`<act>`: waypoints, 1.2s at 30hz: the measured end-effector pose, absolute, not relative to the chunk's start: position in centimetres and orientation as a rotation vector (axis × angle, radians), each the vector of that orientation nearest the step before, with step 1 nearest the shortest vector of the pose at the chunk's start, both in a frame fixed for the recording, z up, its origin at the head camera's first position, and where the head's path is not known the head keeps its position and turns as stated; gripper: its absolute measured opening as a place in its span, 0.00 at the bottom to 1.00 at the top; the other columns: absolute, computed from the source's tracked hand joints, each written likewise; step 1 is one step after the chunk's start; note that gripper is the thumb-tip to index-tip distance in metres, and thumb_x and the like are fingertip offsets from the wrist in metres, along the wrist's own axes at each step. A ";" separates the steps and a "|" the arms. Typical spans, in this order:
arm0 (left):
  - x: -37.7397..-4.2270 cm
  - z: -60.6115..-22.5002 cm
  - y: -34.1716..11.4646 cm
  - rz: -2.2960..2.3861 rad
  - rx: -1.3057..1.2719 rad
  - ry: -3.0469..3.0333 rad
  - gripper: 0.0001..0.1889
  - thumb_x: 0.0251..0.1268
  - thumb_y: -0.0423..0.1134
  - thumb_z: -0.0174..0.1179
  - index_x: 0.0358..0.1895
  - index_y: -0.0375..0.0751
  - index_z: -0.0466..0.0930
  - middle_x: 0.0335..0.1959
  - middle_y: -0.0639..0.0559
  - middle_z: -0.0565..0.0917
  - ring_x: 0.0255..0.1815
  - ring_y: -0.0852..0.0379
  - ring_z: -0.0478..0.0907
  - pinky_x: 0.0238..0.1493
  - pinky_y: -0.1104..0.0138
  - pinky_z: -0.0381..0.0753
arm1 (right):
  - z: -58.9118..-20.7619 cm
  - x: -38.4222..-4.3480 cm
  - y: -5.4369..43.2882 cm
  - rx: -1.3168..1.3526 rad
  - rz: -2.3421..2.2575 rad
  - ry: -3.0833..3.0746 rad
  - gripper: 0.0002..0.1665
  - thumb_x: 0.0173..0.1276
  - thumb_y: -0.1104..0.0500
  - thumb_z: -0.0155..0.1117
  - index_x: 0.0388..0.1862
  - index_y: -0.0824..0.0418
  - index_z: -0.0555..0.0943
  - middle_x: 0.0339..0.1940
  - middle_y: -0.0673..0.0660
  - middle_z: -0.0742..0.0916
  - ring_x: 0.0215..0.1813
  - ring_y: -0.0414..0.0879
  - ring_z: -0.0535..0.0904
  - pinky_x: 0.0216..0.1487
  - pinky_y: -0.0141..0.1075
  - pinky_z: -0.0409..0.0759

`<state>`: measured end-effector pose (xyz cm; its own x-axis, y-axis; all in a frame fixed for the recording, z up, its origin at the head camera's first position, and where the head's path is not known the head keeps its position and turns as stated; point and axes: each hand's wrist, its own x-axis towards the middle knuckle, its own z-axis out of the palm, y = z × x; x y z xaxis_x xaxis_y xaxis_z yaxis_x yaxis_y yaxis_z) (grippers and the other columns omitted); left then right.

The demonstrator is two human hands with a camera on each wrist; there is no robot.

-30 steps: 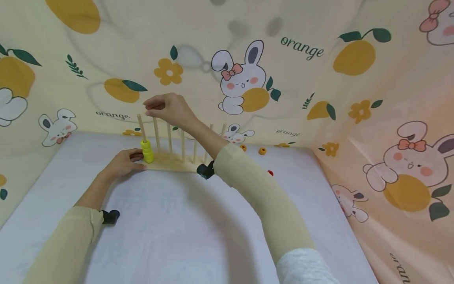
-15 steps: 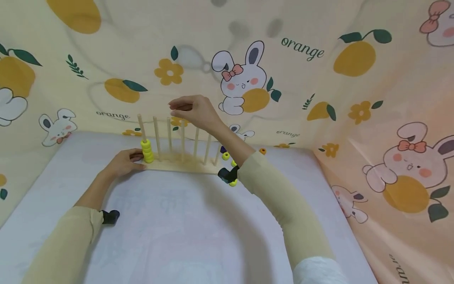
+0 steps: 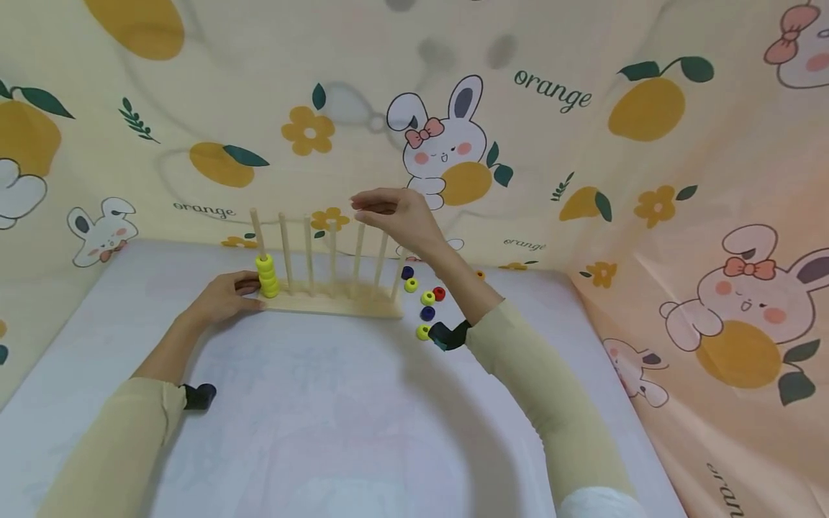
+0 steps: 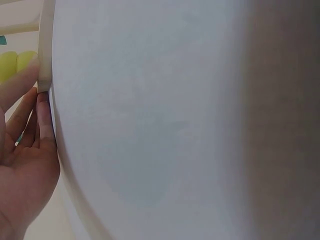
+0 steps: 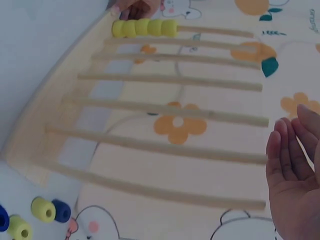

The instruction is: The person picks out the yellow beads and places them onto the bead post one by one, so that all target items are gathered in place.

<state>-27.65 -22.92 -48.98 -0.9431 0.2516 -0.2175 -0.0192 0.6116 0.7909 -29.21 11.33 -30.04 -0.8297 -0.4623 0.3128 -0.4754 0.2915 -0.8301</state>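
My left hand (image 3: 223,298) grips the left end of a wooden peg rack (image 3: 337,306), a flat base with several upright rods. In the left wrist view the thumb lies on the base's end, with the fingers (image 4: 45,117) against its other side. Stacked yellow beads (image 3: 267,277) sit on the leftmost rod, right beside that hand; the other rods are bare. Above the rods toward the right end hovers my right hand (image 3: 404,219). Its fingers are loosely bent with nothing between them, as the right wrist view shows from the palm side (image 5: 295,175).
Right of the rack lie loose beads: yellow ones (image 3: 428,298), dark blue ones (image 3: 428,314) and a red one (image 3: 439,293). An orange bead (image 3: 481,275) shows partly behind the right forearm. A printed cloth (image 3: 550,158) hangs behind the white table (image 3: 311,417).
My right hand has moved rightward from above the left rods to above the right ones, uncovering the rack's right end and several loose beads. The left hand stays on the rack.
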 end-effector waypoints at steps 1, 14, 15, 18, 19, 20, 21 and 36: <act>-27.7 -49.0 -23.0 1.246 0.188 2.534 0.41 0.63 0.39 0.69 0.74 0.26 0.57 0.72 0.30 0.65 0.72 0.34 0.62 0.74 0.45 0.61 | -29.9 -29.0 11.6 0.896 1.618 -2.521 0.17 0.67 0.60 0.70 0.52 0.65 0.85 0.48 0.55 0.89 0.47 0.42 0.86 0.52 0.33 0.84; -28.0 -49.0 -23.0 1.274 0.201 2.516 0.41 0.62 0.37 0.69 0.73 0.26 0.57 0.72 0.30 0.65 0.72 0.34 0.62 0.73 0.46 0.62 | -30.4 -27.7 15.5 0.761 1.612 -2.538 0.17 0.67 0.59 0.70 0.53 0.63 0.85 0.49 0.57 0.89 0.49 0.45 0.86 0.54 0.34 0.84; -28.0 -49.0 -23.0 1.276 0.201 2.512 0.41 0.62 0.37 0.69 0.73 0.26 0.57 0.72 0.30 0.65 0.72 0.34 0.62 0.74 0.46 0.62 | -30.5 -27.6 15.8 0.750 1.613 -2.535 0.17 0.67 0.59 0.70 0.53 0.63 0.85 0.49 0.56 0.89 0.49 0.45 0.86 0.54 0.34 0.84; -28.0 -49.1 -23.0 1.267 0.199 2.522 0.41 0.62 0.37 0.68 0.73 0.26 0.57 0.72 0.30 0.65 0.72 0.34 0.63 0.74 0.46 0.62 | -30.9 -27.2 16.7 0.733 1.607 -2.533 0.17 0.67 0.59 0.69 0.53 0.62 0.85 0.49 0.56 0.89 0.50 0.45 0.86 0.55 0.34 0.84; -28.0 -49.0 -23.0 1.263 0.200 2.527 0.41 0.63 0.37 0.68 0.74 0.26 0.57 0.72 0.30 0.65 0.72 0.34 0.63 0.74 0.46 0.62 | -31.0 -27.1 17.0 0.731 1.605 -2.537 0.17 0.67 0.59 0.69 0.53 0.63 0.85 0.49 0.56 0.89 0.50 0.45 0.86 0.55 0.34 0.84; -28.0 -49.0 -23.0 1.261 0.202 2.531 0.41 0.63 0.37 0.68 0.74 0.26 0.57 0.72 0.30 0.65 0.72 0.34 0.63 0.74 0.46 0.62 | -31.1 -27.1 17.3 0.729 1.600 -2.541 0.17 0.68 0.59 0.69 0.53 0.63 0.85 0.50 0.57 0.89 0.50 0.45 0.86 0.55 0.34 0.83; -28.0 -49.0 -23.0 1.262 0.200 2.534 0.40 0.63 0.36 0.68 0.74 0.26 0.57 0.72 0.30 0.65 0.72 0.35 0.63 0.74 0.46 0.62 | -31.2 -27.0 17.6 0.731 1.597 -2.543 0.17 0.68 0.60 0.69 0.54 0.63 0.85 0.50 0.57 0.88 0.50 0.46 0.86 0.55 0.34 0.83; -27.6 -48.9 -23.0 1.280 0.212 2.525 0.40 0.62 0.37 0.69 0.73 0.25 0.58 0.71 0.29 0.66 0.72 0.34 0.63 0.73 0.46 0.62 | -34.1 -25.0 21.1 0.618 1.601 -2.633 0.18 0.67 0.57 0.69 0.55 0.61 0.85 0.51 0.57 0.88 0.51 0.46 0.85 0.54 0.32 0.83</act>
<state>-27.62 -23.01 -48.95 -0.9437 0.2640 -0.1992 -0.0045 0.5919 0.8060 -25.05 21.15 -34.13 -0.9226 -0.3303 0.1994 -0.3290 0.4035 -0.8538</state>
